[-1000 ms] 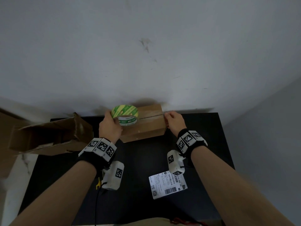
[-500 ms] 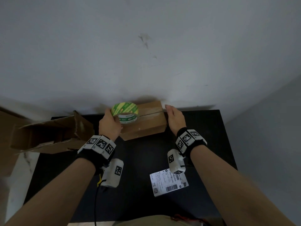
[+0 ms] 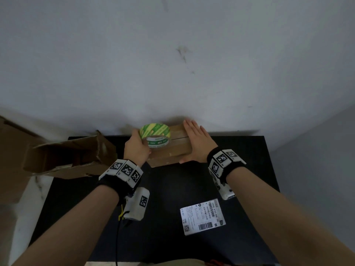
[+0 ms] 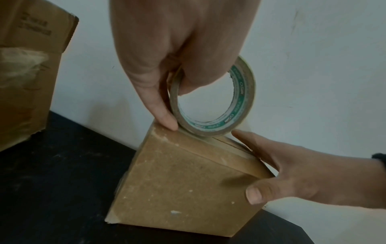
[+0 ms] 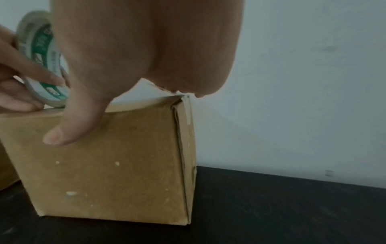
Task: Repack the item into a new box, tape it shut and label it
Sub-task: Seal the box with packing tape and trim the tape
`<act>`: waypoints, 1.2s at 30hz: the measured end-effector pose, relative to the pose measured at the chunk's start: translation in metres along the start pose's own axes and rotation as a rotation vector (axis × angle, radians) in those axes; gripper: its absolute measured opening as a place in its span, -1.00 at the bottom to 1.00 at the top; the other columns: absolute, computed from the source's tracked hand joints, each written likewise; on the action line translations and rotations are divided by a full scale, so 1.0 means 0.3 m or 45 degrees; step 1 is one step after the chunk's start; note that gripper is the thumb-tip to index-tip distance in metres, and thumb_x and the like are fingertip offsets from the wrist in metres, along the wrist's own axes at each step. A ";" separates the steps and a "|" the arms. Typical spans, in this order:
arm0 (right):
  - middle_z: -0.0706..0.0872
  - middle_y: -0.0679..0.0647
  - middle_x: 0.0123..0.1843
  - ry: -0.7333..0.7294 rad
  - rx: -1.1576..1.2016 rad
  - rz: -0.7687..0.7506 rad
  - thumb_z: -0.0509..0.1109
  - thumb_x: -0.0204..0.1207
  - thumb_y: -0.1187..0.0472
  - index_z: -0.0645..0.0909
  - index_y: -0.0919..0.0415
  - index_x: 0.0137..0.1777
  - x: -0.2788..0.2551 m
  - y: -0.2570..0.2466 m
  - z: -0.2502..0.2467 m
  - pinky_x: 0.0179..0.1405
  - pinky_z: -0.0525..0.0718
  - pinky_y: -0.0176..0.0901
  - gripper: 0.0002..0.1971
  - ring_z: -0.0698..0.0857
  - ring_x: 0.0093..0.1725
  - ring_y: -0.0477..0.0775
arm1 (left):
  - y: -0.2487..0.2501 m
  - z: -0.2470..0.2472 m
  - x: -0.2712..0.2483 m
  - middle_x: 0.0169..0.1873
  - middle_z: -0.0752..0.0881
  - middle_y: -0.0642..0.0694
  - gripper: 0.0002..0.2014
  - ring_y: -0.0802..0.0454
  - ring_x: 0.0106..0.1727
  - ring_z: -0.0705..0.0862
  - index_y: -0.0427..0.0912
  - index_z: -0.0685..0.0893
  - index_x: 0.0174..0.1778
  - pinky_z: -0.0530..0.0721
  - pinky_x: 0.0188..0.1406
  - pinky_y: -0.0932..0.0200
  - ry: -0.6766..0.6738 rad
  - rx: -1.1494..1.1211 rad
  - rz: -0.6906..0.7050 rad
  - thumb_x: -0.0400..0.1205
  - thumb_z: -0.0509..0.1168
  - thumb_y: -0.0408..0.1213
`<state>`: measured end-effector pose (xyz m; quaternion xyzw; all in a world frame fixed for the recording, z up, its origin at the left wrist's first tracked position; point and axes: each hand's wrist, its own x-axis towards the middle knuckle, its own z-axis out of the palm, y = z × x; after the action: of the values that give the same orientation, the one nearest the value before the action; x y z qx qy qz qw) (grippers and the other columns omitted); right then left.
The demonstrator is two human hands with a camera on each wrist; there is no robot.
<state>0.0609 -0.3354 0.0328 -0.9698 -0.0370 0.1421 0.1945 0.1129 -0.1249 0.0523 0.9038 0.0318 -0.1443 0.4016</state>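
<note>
A small brown cardboard box [image 3: 173,150] [image 4: 179,186] [image 5: 117,166] stands closed at the back of the black table [image 3: 172,192], against the wall. My left hand [image 3: 136,148] [image 4: 177,69] grips a green-and-yellow tape roll [image 3: 155,134] [image 4: 236,105] [image 5: 39,56] that stands on edge on the box's top left end. Tape runs along the top seam. My right hand [image 3: 197,141] [image 4: 277,166] [image 5: 129,62] lies flat on the right part of the top, thumb down the front face.
An old torn cardboard box [image 3: 67,158] [image 4: 31,69] lies open on its side at the table's left edge. A white shipping label [image 3: 202,216] with a barcode lies on the table near me, right of centre. A grey wall rises directly behind the box.
My right hand has gone from pinching the tape end at the box's right edge to lying flat on the top. The left hand and roll have stayed put.
</note>
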 end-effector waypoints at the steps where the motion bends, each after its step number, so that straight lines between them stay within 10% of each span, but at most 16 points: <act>1: -0.27 0.09 0.69 -0.006 -0.019 -0.005 0.53 0.20 -0.29 -0.33 0.21 0.64 0.008 0.001 0.000 0.60 -0.25 -0.04 0.31 -0.26 0.66 0.03 | 0.000 -0.001 -0.002 0.16 0.65 -0.34 -0.74 -0.29 0.08 0.71 -0.27 0.43 0.20 0.75 -0.02 -0.22 -0.006 0.008 0.001 0.60 0.24 -0.43; 20: 0.04 0.22 0.66 0.083 -0.380 -0.082 0.45 0.24 -0.36 -0.19 0.29 0.65 0.041 -0.040 0.025 0.63 -0.16 0.09 0.24 0.02 0.65 0.19 | 0.020 -0.016 -0.009 0.07 0.63 -0.25 -0.83 -0.20 0.12 0.60 -0.25 0.49 0.12 0.50 -0.01 0.10 0.027 0.191 0.292 0.62 0.20 -0.43; 28: 0.23 0.31 0.59 0.147 -0.439 -0.062 0.53 0.18 -0.32 0.00 0.39 0.63 0.004 -0.016 0.043 0.61 0.03 0.17 0.22 0.22 0.59 0.29 | 0.057 -0.083 0.022 -0.45 0.46 0.02 -0.68 0.14 -0.37 0.47 -0.24 0.37 -0.27 0.36 -0.48 0.28 -0.144 0.089 0.557 0.35 0.17 -0.77; 36: 0.12 0.25 0.63 0.125 -0.474 -0.032 0.46 0.25 -0.34 -0.13 0.33 0.64 -0.043 0.016 0.032 0.62 -0.08 0.09 0.21 0.12 0.62 0.23 | 0.075 -0.140 0.032 -0.39 0.48 0.08 -0.78 -0.05 -0.23 0.52 -0.16 0.39 -0.18 0.34 -0.16 0.14 -0.240 0.453 0.674 0.48 0.24 -0.55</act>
<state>0.0459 -0.3378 0.0257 -0.9943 -0.0652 0.0828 0.0150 0.1358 -0.1098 0.0924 0.9194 -0.2671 -0.1212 0.2622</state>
